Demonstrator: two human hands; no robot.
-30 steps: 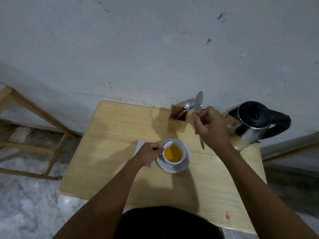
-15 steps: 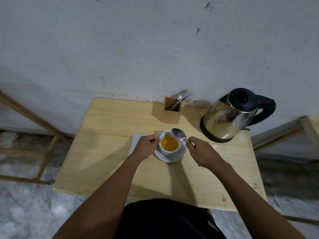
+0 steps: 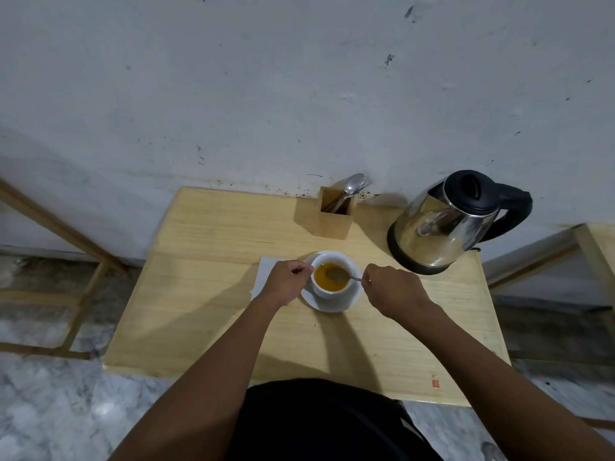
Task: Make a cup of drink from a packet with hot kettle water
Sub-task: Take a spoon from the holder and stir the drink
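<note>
A white cup (image 3: pixel 327 292) of orange-yellow drink stands on a white saucer (image 3: pixel 336 304) in the middle of the wooden table (image 3: pixel 206 294). My left hand (image 3: pixel 286 282) is closed at the cup's left side, on its handle. My right hand (image 3: pixel 392 289) pinches the handle of a metal spoon (image 3: pixel 337 274), whose bowl is dipped in the drink. A white packet or paper (image 3: pixel 263 274) lies partly hidden under my left hand. The steel kettle (image 3: pixel 442 227) with black lid and handle stands at the back right.
A wooden cutlery holder (image 3: pixel 334 214) with a spoon and fork stands against the wall behind the cup. Wooden frames stand left (image 3: pixel 76 247) and right (image 3: pixel 595 251) of the table. The floor is marble.
My right hand brought the spoon down from beside the cutlery holder and lowered its bowl into the drink. My left hand stayed at the cup.
</note>
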